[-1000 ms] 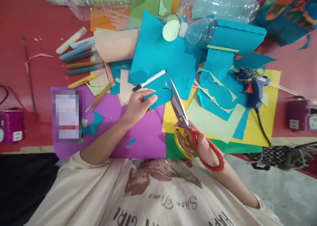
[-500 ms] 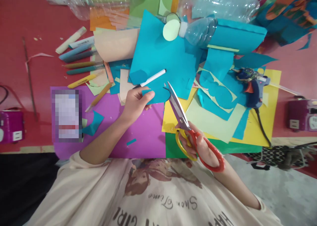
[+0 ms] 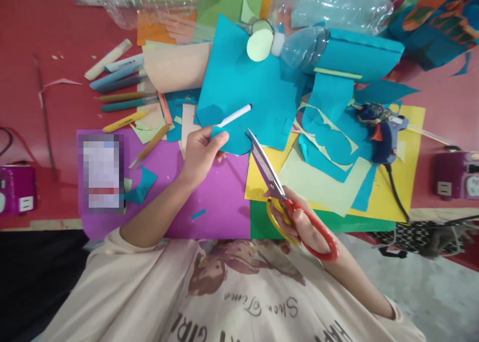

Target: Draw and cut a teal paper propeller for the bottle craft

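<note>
Scissors (image 3: 265, 165) are held in the right grip (image 3: 299, 221), blades at the curved edge of the blue paper piece (image 3: 235, 140), which the left grip (image 3: 204, 150) pinches. Trimming this edge seems the present step; the next cut probably calls for turning the paper. Between both grips, the purple sheet (image 3: 220, 202) leaves some room.

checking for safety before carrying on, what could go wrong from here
The scissors could nick the left hand if they slip, since it grips the blue piece close to them. A stray snip might also spoil that piece's edge. The glue gun could get dragged if its trailing cord is snagged.
</note>
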Demonstrator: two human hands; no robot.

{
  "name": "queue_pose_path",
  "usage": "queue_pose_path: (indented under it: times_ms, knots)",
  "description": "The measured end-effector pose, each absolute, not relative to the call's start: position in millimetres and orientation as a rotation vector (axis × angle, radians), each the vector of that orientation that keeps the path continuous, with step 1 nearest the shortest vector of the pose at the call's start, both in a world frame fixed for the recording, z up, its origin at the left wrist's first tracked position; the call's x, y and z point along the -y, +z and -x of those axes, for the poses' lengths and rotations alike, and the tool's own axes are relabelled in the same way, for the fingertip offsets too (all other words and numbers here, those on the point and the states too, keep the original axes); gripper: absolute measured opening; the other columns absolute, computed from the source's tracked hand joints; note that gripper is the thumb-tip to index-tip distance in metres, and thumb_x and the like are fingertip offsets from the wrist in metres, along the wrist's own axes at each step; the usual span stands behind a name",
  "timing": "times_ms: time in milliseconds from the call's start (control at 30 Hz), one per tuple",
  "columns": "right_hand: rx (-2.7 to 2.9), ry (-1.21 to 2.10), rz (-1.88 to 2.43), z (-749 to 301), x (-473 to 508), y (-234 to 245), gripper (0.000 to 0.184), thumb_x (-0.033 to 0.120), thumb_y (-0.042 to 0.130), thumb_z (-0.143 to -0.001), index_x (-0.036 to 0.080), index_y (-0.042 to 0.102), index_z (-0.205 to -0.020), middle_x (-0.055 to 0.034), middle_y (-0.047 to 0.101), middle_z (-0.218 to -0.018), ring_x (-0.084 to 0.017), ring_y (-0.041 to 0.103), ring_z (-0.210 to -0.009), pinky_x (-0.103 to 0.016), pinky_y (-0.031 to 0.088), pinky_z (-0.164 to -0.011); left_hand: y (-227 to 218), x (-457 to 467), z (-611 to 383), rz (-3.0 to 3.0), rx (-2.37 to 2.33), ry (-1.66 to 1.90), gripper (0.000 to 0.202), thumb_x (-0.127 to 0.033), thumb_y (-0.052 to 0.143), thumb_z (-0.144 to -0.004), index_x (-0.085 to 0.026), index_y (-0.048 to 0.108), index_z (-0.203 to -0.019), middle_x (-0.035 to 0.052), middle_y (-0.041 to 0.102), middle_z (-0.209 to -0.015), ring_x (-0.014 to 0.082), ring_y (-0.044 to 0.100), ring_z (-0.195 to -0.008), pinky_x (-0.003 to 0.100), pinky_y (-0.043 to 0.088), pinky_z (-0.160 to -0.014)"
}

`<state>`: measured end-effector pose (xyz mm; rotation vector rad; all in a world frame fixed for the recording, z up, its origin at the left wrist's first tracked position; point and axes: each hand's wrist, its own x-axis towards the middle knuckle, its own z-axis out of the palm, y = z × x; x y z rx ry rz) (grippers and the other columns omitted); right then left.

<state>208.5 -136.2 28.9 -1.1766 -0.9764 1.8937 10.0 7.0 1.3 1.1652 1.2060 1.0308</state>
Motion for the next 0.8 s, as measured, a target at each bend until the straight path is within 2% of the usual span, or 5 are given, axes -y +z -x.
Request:
queue_pose_path:
  times_ms: [100, 200, 333, 567, 800]
  knots:
    - [0.932, 1.877, 1.214, -205.7, 135.9, 32.3, 0.046, 0.069, 0.047, -0.086, 0.025, 0.051, -0.097, 0.0077, 0.031, -0.060, -0.007, 0.023, -0.044, -0.022, 0.017, -0.036, 0.5, -8.2, -9.3, -1.175, -1.233, 1.022, 0.033, -0.029, 0.063, -0.075, -0.019, 0.042, -0.051, -0.0066, 0.041, -0.046, 0.0033, 0.041, -0.034, 0.016, 0.035, -0.034]
    - [0.868, 1.881, 1.304, -203.8, 135.8, 36.8, 0.057, 0.075, 0.051, -0.080, 0.025, 0.056, -0.107, 0.0059, 0.031, -0.062, -0.008, 0.022, -0.047, -0.025, 0.014, -0.040, -0.4, -8.8, -9.2, -1.172, -1.242, 1.020, 0.033, -0.029, 0.062, -0.075, -0.019, 0.042, -0.051, -0.0068, 0.041, -0.046, 0.0029, 0.040, -0.034, 0.016, 0.034, -0.034]
    - [0.824, 1.929, 1.371, -205.2, 136.4, 40.1, 0.064, 0.079, 0.054, -0.073, 0.026, 0.060, -0.108, 0.0032, 0.034, -0.067, -0.009, 0.022, -0.050, -0.025, 0.015, -0.042, -0.4, -8.5, -8.8, -1.184, -1.225, 1.039, 0.032, -0.031, 0.061, -0.074, -0.019, 0.044, -0.051, -0.0069, 0.041, -0.045, 0.0031, 0.042, -0.034, 0.016, 0.034, -0.035]
    - [0.859, 1.894, 1.404, -205.9, 136.4, 42.9, 0.062, 0.079, 0.054, -0.073, 0.026, 0.061, -0.104, 0.0023, 0.034, -0.068, -0.010, 0.025, -0.053, -0.025, 0.024, -0.044, -0.8, -9.0, -6.8, -1.193, -1.228, 1.042, 0.034, -0.035, 0.064, -0.076, -0.019, 0.045, -0.052, -0.0073, 0.039, -0.045, 0.0038, 0.042, -0.035, 0.017, 0.035, -0.036]
    - [0.933, 1.905, 1.365, -208.4, 137.7, 40.8, 0.059, 0.079, 0.049, -0.077, 0.026, 0.058, -0.102, 0.0021, 0.033, -0.069, -0.010, 0.023, -0.054, -0.026, 0.021, -0.045, -4.6, -10.3, -6.2, -1.180, -1.206, 1.063, 0.039, -0.041, 0.067, -0.075, -0.019, 0.045, -0.052, -0.0081, 0.038, -0.044, 0.0034, 0.041, -0.034, 0.018, 0.033, -0.035]
